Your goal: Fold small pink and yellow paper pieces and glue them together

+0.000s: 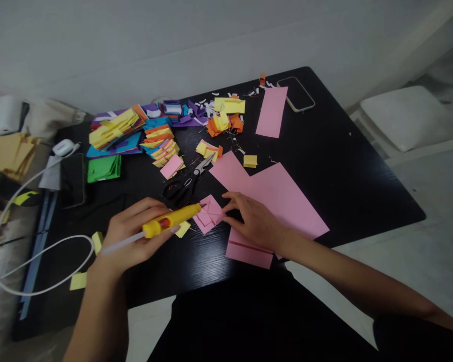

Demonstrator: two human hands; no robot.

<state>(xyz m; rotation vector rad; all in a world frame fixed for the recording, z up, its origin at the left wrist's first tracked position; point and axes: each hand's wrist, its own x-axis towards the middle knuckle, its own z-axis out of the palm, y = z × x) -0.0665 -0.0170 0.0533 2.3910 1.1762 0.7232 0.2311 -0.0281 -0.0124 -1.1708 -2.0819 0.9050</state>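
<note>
My left hand (136, 236) is wrapped round a yellow glue gun (173, 219) with a whitish glue stick out of its back. The gun's tip is over a small folded pink paper piece (207, 217) on the black table. At that piece's right edge, my right hand (254, 221) pinches it between thumb and fingers. Larger pink sheets (287, 201) lie under and beside my right hand. A small yellow paper (182, 229) rests below the gun. Just behind the folded piece are black-handled scissors (191, 182).
Stacks of folded coloured paper (117, 129) and scraps (221, 123) cover the back of the black table (362, 186). A phone (296, 94) lies at the back right, another dark phone (73, 181) at the left. A white cable (33, 291) loops at the left.
</note>
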